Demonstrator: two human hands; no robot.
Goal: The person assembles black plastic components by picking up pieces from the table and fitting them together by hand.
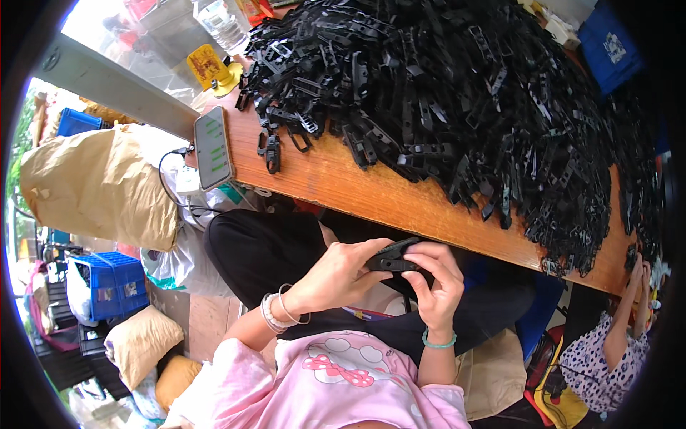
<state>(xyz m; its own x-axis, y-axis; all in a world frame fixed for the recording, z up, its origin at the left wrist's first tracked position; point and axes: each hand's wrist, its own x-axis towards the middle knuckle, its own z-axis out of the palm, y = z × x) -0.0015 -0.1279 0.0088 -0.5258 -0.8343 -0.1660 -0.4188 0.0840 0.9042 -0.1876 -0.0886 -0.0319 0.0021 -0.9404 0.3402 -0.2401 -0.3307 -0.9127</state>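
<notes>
Between my two hands, over my lap and just off the table's near edge, is a small black plastic part [391, 263], long and narrow with holes in its face. My left hand [346, 270] pinches its left end between thumb and fingers. The fingers of my right hand [437, 275] close on its right end. A huge heap of similar black plastic parts [443, 100] covers most of the wooden table [314, 175]. One black piece [272, 154] lies apart at the left, near the heap's edge.
A digital clock [213, 148] with a cable stands at the table's left edge, near a yellow holder [214, 68] and a clear bottle [218, 25]. Brown sacks [100, 186] and a blue crate [111, 286] sit at left. Another person [607, 350] works at the far right.
</notes>
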